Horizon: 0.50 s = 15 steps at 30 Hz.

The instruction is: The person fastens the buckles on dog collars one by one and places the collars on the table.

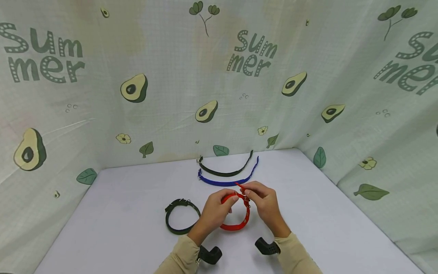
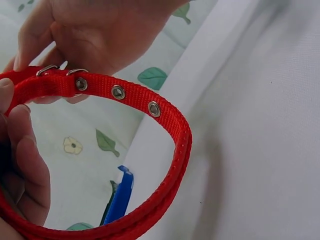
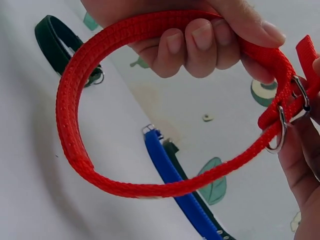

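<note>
Patterned cloth point(image 1: 164, 57) behind, white table point(image 1: 119, 213) in front. Two straps lie stretched out toward the back, dark one point(image 1: 222, 174) behind, blue one point(image 1: 224, 183) nearer. Red collar point(image 1: 236, 227) is the work: between both hands, looped, apparently held up off the table near the middle, right of the closed dark green collar point(image 1: 179, 231). Left grip point(image 1: 215, 209) clamped on the red band, fingers curled under, thumb on top; right grip point(image 1: 265, 201) pinched on the red strap by its tip. Step looks like feeding that end through the hardware, judging by how it lies. To do it well: left grip steadies the band close to the hardware so the loop can't twist; right grip pulls the free end point(image 3: 306, 55) straight along the band, not sideways. Keep the webbing flat in the metal frame point(image 3: 303, 95) and the metal ring point(image 3: 284, 131) beside it, or it may bunch. Can't tell which of the two has a prong. Last, eyelets point(image 2: 118, 92), three showing: keep them facing outward, centred, before any prong is seated.
</note>
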{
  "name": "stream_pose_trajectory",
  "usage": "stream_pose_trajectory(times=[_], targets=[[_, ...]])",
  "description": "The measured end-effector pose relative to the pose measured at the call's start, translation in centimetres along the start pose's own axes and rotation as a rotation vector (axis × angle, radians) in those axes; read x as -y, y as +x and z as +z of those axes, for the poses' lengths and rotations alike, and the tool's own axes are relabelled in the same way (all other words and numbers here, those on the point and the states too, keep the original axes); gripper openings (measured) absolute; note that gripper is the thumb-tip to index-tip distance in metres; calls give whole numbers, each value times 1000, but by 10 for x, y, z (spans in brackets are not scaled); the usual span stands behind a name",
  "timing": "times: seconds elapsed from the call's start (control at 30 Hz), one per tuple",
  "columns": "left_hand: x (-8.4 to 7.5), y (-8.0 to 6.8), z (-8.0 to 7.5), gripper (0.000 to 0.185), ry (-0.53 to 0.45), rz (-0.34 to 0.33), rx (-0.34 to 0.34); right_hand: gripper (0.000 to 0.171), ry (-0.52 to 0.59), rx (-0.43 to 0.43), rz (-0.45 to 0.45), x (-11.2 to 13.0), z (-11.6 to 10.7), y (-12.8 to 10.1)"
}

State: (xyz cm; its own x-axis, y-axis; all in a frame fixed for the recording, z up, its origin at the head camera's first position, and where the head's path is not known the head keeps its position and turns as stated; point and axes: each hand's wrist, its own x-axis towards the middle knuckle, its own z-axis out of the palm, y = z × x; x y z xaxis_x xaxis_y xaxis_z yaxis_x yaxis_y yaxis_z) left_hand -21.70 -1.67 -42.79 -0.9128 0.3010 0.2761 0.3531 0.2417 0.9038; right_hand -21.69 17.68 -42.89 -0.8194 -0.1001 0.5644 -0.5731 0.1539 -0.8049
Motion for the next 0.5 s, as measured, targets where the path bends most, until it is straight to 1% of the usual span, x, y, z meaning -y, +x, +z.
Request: stream_pose_trajectory(times=[0.27, 0.4, 0.5], targets=[[-1, 0, -2, 26, -7, -9, -22, 20, 10, 15, -69, 0, -2, 3], [-1, 0, -2, 26, 3, -1, -29, 22, -12, 15, -98, 3, -2, 3], [-2, 0, -1, 25, 11, 13, -30, 25, -45, 17, -131, 12, -1, 3]])
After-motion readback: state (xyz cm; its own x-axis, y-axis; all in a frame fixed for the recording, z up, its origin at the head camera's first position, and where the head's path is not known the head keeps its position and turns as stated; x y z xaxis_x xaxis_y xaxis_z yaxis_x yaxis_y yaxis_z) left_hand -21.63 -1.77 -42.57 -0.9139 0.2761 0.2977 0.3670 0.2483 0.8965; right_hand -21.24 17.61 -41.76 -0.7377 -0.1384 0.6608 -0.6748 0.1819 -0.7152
